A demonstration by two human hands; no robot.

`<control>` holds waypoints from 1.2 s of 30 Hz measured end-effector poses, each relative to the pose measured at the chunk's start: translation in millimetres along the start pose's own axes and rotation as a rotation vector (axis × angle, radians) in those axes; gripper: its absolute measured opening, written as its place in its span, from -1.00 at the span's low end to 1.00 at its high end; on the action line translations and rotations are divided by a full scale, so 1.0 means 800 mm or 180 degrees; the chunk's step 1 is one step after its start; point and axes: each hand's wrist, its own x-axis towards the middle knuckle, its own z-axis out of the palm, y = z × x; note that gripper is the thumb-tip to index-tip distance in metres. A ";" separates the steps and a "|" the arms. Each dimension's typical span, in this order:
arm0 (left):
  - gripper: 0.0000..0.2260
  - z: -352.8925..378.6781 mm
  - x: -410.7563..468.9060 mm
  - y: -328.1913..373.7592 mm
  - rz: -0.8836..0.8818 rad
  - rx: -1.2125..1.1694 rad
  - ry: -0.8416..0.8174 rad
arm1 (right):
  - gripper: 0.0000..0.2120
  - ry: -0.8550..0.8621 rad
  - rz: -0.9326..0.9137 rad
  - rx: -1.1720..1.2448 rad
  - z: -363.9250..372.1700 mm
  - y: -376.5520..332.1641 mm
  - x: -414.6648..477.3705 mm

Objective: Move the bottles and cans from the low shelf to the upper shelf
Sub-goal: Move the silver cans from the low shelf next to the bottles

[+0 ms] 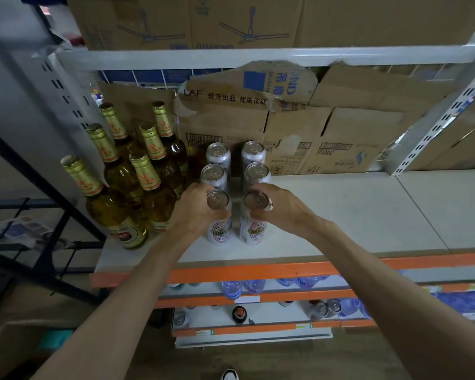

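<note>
On the white upper shelf (340, 215) stand two rows of silver cans. My left hand (192, 212) grips the front left can (219, 229) near its top. My right hand (283, 209) grips the front right can (254, 229) the same way. Both cans stand upright on the shelf. Behind them are two more cans on the left (214, 175) and two on the right (257, 172). Several amber bottles with gold foil necks (146, 176) stand to the left. Far below, the low shelf (272, 314) holds a few cans (327, 308) and a dark bottle top (239, 314).
Brown cardboard boxes (327, 138) line the back of the upper shelf, and more boxes sit on the level above. Perforated grey uprights (436, 124) flank the bay. An orange beam (231, 272) edges the shelf front. Water bottles (231, 289) lie on the middle shelf.
</note>
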 end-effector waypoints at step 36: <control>-0.51 -0.010 0.002 -0.009 0.0323 -0.0292 -0.0250 | -0.41 0.0295 0.0200 -0.0291 0.015 0.008 0.005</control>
